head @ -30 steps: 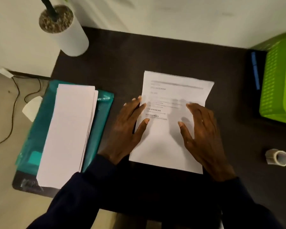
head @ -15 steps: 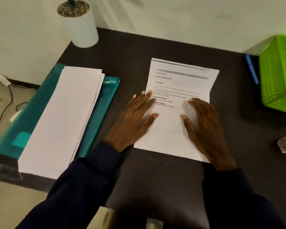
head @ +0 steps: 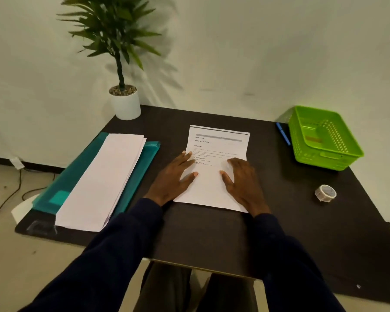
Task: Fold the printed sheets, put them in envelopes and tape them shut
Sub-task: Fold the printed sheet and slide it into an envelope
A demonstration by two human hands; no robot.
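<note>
Two flat hands, the left hand (head: pixel 173 176) and the right hand (head: pixel 241 181), press the printed sheet (head: pixel 214 140) at the middle of the table (head: pixel 212 233).
Fingers are straight and spread on its blank near part, gripping nothing; a stack of white envelopes (head: pixel 104 179) lies on a teal folder (head: pixel 77 167) at left, and a tape roll (head: pixel 325 192) sits well apart at right.

envelopes (head: pixel 104 176) left of sheet (head: pixel 214 183), basket (head: pixel 324 140) right.

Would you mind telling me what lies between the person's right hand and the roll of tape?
In the head view, only bare dark table lies between the right hand and the roll of tape.
</note>
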